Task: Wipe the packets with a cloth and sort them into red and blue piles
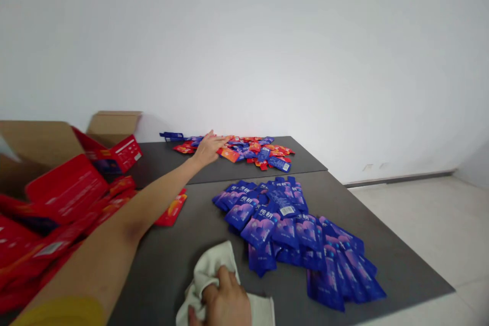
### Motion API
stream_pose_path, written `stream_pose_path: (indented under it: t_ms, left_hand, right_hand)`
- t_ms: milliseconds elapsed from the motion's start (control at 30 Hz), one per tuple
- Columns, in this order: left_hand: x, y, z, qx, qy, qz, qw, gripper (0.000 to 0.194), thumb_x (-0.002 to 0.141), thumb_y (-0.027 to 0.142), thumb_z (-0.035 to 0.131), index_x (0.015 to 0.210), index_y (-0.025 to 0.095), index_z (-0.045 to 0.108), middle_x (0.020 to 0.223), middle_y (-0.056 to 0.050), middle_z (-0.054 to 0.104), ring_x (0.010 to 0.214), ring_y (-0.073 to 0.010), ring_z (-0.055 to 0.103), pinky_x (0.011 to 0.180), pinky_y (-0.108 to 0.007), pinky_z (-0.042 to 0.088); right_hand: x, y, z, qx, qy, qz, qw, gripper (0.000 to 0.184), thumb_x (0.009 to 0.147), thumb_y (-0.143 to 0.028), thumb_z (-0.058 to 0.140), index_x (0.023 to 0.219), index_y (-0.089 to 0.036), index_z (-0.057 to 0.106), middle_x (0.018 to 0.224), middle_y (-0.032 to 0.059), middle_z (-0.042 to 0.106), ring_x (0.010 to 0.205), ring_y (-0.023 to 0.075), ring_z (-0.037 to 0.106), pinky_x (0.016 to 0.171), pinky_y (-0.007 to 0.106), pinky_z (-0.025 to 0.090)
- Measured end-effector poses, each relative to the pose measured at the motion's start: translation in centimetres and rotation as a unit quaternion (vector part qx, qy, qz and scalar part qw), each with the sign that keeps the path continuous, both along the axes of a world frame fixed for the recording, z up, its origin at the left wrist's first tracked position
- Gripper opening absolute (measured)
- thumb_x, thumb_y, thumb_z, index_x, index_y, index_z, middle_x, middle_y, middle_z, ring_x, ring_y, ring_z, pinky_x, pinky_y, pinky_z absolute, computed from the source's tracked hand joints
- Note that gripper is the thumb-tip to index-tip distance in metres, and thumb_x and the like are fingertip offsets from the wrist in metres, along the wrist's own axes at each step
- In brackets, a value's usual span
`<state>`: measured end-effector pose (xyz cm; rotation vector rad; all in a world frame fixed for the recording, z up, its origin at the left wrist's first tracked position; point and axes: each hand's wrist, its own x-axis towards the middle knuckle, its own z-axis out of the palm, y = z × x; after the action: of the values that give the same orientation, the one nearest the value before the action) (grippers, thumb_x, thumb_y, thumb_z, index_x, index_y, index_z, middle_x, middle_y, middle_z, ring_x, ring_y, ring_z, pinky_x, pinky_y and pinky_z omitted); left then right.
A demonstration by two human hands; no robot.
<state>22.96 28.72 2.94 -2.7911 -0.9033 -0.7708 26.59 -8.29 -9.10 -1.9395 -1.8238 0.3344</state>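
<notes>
Head view, sole entry. Item one: pale cloth (214, 260), on the near part of the dark tabletop (164, 260), left of the blue pouches (260, 226); my right grip (228, 300) is closed on it, fingers curled into the bunched folds. Handling, as I judge it: light, limp, not fragile, little inclined to slip; best gathered by a fold in the middle, as I have it, with the loose ends left to trail. Item two: mixed pile of red, orange and blue pouches (263, 154), on the far section beyond the seam; my left grip (209, 148) reaches over its left part, fingers extended. An orange pouch (229, 155) lies just by those fingers; whether I pinch it or only pass above, I cannot tell. Handling, likewise judged: small, light, smooth-skinned, apt to slide over one another; flexible film with a softer belly, so I would take each by a flat edge or corner and spare the middle any squeeze. Item three: red pouch (173, 209), alone beside my left forearm, partly hidden by it. Item four: red packaging (66, 188) at the left, before an open cardboard box (34, 147); blurred, contents unclear.
</notes>
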Motion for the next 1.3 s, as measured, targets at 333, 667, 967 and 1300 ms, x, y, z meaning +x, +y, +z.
stream_pose_path:
  t_ms: [333, 667, 967, 1300]
  left_hand:
    - [-11.2, -17.6, -1.2, -0.146, 0.076, -0.13, 0.978, 0.022, 0.085, 0.034, 0.056, 0.077, 0.025, 0.075, 0.133, -0.007, 0.057, 0.145, -0.0273, 0.012, 0.112, -0.053, 0.009]
    - [-15.6, -24.8, -7.2, -0.273, 0.11, -0.054, 0.954, 0.065, 0.078, 0.028, 0.059, 0.141, 0.023, 0.043, 0.154, -0.012, 0.027, 0.142, -0.0303, 0.023, 0.113, -0.05, 0.009]
    - [-17.7, -32.1, -9.7, -0.226, -0.106, 0.231, 0.94, 0.041, 0.09, 0.028, 0.037, 0.119, 0.022, 0.064, 0.131, -0.007, 0.059, 0.124, -0.0264, 0.049, 0.113, -0.05, 0.018]
    - [-16.0, -33.9, -11.2, -0.208, -0.005, 0.27, 0.94, 0.046, 0.09, 0.024, 0.033, 0.131, 0.027, 0.054, 0.136, -0.006, 0.056, 0.14, -0.0308, 0.025, 0.109, -0.06, 0.003]
  right_hand:
    - [0.7, -1.6, 2.2, 0.086, 0.11, -0.013, 0.99, 0.018, 0.078, -0.037, 0.066, 0.071, -0.021, 0.062, 0.088, 0.002, 0.055, 0.077, 0.0163, 0.057, 0.071, 0.026, 0.044]
    - [-2.7, -3.2, 6.0, 0.173, 0.271, 0.012, 0.947, 0.026, 0.075, -0.038, 0.065, 0.06, -0.021, 0.052, 0.081, -0.0006, 0.05, 0.074, 0.0143, 0.054, 0.067, 0.024, 0.04]
    - [-3.0, -1.4, 4.1, 0.032, 0.039, -0.032, 0.998, 0.029, 0.084, -0.047, 0.059, 0.096, -0.021, 0.064, 0.098, 0.0039, 0.052, 0.079, 0.0167, 0.058, 0.07, 0.027, 0.043]
    - [-6.8, 3.9, 3.0, -0.022, -0.131, 0.02, 0.991, 0.048, 0.092, -0.057, 0.043, 0.133, -0.034, 0.048, 0.117, 0.0118, 0.047, 0.103, 0.0292, 0.052, 0.076, 0.038, 0.045]
